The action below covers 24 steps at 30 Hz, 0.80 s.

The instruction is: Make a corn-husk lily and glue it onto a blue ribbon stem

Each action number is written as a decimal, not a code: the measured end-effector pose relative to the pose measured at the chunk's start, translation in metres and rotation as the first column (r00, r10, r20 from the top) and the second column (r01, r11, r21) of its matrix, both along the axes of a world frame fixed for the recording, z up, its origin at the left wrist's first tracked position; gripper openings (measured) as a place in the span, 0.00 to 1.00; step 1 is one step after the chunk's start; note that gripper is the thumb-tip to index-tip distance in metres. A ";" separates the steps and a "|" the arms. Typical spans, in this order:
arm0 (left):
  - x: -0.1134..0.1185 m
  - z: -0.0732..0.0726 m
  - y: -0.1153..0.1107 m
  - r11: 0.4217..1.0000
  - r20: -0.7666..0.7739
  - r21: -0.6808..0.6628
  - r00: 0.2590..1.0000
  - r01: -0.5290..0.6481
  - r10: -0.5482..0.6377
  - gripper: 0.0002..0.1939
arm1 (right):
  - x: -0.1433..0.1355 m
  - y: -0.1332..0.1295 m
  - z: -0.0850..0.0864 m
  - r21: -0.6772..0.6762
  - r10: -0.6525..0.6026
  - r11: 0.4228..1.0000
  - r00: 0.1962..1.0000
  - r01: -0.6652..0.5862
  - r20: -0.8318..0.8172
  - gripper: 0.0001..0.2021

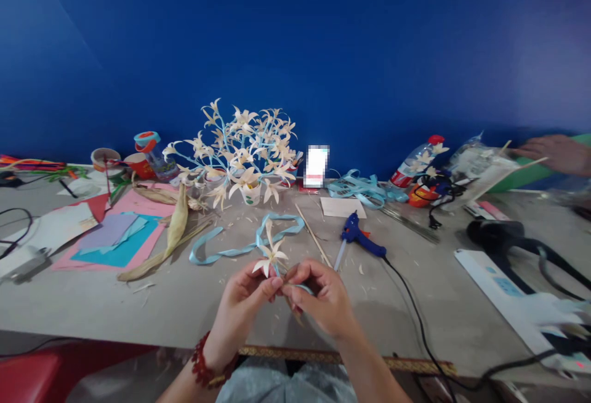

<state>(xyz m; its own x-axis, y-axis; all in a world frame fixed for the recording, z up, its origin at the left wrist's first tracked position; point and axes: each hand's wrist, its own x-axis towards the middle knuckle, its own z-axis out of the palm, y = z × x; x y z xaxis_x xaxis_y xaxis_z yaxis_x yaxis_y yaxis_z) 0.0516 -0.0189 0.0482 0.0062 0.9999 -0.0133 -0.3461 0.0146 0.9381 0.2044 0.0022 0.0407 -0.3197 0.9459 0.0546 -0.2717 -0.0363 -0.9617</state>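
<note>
Between my fingertips, over the near middle of the table, is a handmade cream flower (271,256) with pointed petals. My left hand (252,289), wearing a red bead bracelet, pinches it just below the petals. My right hand (318,295) is closed on a light blue ribbon (302,289) at the flower's stem; the fingers hide most of the stem. Beyond the hands, more light blue ribbon (207,258) lies in loose loops on the table. Another small cream bloom (269,231) shows just behind the held flower.
Behind stands a cup of cream flowers (252,194). To the right are a blue glue gun (353,231) with its cord, a wooden stick (314,237) and a white power strip (498,292). Dried husks (178,224) and coloured paper (120,243) lie left. Another person's hand (549,151) reaches in far right.
</note>
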 end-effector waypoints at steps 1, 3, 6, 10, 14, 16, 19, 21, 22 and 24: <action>0.000 0.000 0.001 1.000 0.018 -0.009 1.000 0.013 -0.013 0.08 | 0.001 0.000 0.000 -0.007 0.000 1.000 1.000 0.000 -0.003 0.16; 0.001 0.002 0.002 0.998 0.065 -0.040 0.997 0.047 -0.044 0.08 | 0.002 0.000 0.001 -0.030 0.017 0.999 1.000 -0.017 -0.023 0.16; 0.003 0.004 0.003 0.991 0.139 -0.074 0.986 0.108 -0.097 0.09 | 0.003 0.001 0.004 -0.092 0.062 0.993 0.994 -0.070 -0.089 0.16; 0.004 0.004 0.004 0.987 0.179 -0.085 0.977 0.134 -0.117 0.10 | 0.001 0.003 0.005 -0.153 0.082 0.983 0.986 -0.104 -0.144 0.16; 0.000 0.000 0.004 0.996 0.061 -0.024 0.995 0.081 -0.079 0.09 | -0.002 0.002 0.002 -0.127 0.038 0.990 0.988 -0.058 -0.153 0.16; -0.003 -0.001 0.003 0.997 -0.013 0.005 0.997 0.074 -0.074 0.09 | -0.003 0.001 0.001 -0.094 0.025 0.995 0.988 -0.040 -0.153 0.16; -0.007 -0.001 0.003 0.996 -0.050 0.005 0.995 0.089 -0.088 0.10 | -0.002 -0.001 0.003 -0.042 0.033 0.998 0.990 -0.039 -0.138 0.15; -0.009 0.000 0.004 0.994 -0.049 0.001 0.992 0.113 -0.113 0.10 | -0.001 -0.002 0.005 -0.028 0.038 0.999 0.991 -0.042 -0.127 0.15; -0.010 0.000 0.004 0.991 -0.043 -0.003 0.991 0.130 -0.130 0.10 | -0.001 -0.002 0.006 -0.026 0.039 0.999 0.992 -0.042 -0.120 0.15; -0.010 0.000 0.006 0.988 -0.021 -0.009 0.988 0.155 -0.155 0.09 | 0.000 -0.002 0.007 -0.025 0.042 0.999 0.993 -0.046 -0.114 0.15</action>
